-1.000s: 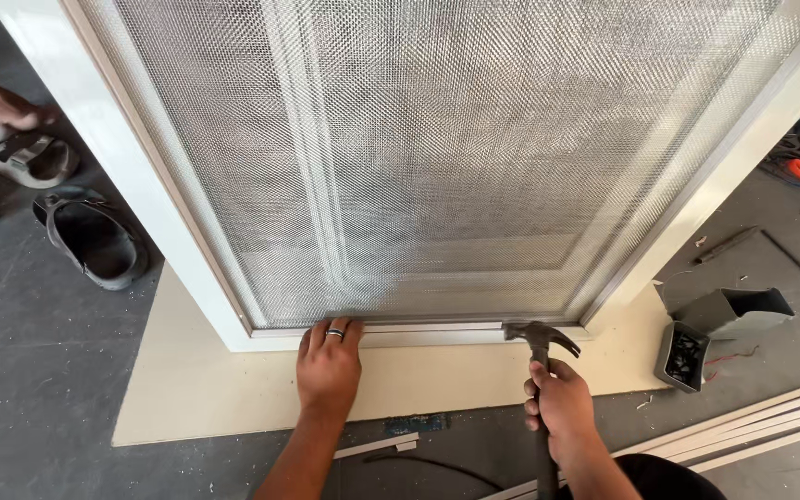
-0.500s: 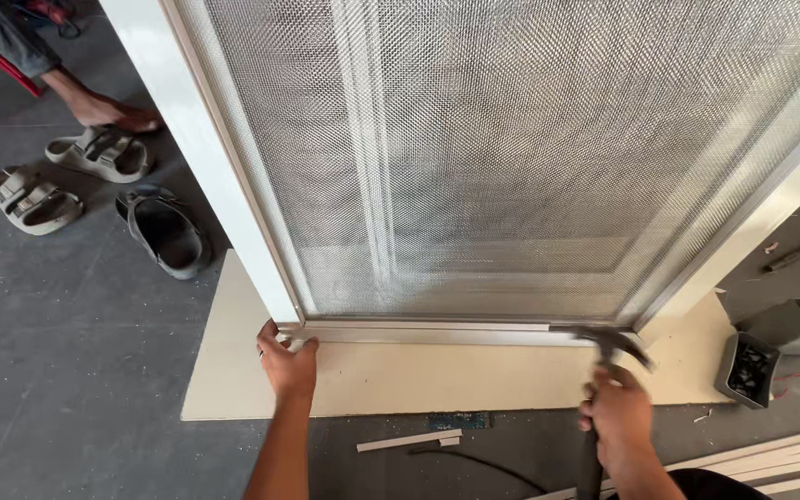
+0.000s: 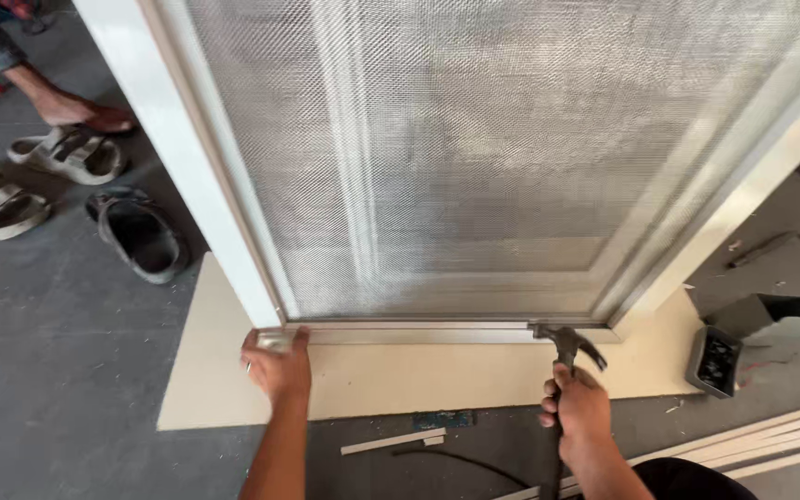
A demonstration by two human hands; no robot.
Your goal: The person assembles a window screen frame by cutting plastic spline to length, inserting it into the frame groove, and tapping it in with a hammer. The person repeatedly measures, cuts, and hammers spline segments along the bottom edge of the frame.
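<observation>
Slid leftward along the bottom rail since half a second before, away from its earlier central spot: the left hand (image 3: 277, 368), now curled over the lower left corner of the white door frame (image 3: 155, 139), fingertips pressing a small strip of metal trim (image 3: 276, 340) there, nothing enclosed in the palm. Stayed low at the right, as before: the right hand (image 3: 578, 412), wrapped tightly round the dark handle of a claw hammer (image 3: 565, 344), its black steel head touching the rail just above the knuckles.

Stretched above both hands: fine silvery wire mesh (image 3: 474, 157), woven and glinting, laid over a panelled door with a raised vertical rib. Ran between the two hands: a slim pale moulding strip (image 3: 418, 326) along the foot of the mesh. Lay beneath the frame and under both wrists: a flat beige board (image 3: 391, 380), smooth and matte, on rough grey concrete.

Sat right of the hammer hand: a grey angular staple gun (image 3: 743, 338). Rested beyond that, lower right: long white trim lengths (image 3: 770, 440). Lay between the forearms: a short white offcut (image 3: 393, 442). Stood well left of the left hand: a dark rubber slipper (image 3: 141, 236) and pale strapped sandals (image 3: 71, 156), with another person's bare foot (image 3: 76, 109) beside them.
</observation>
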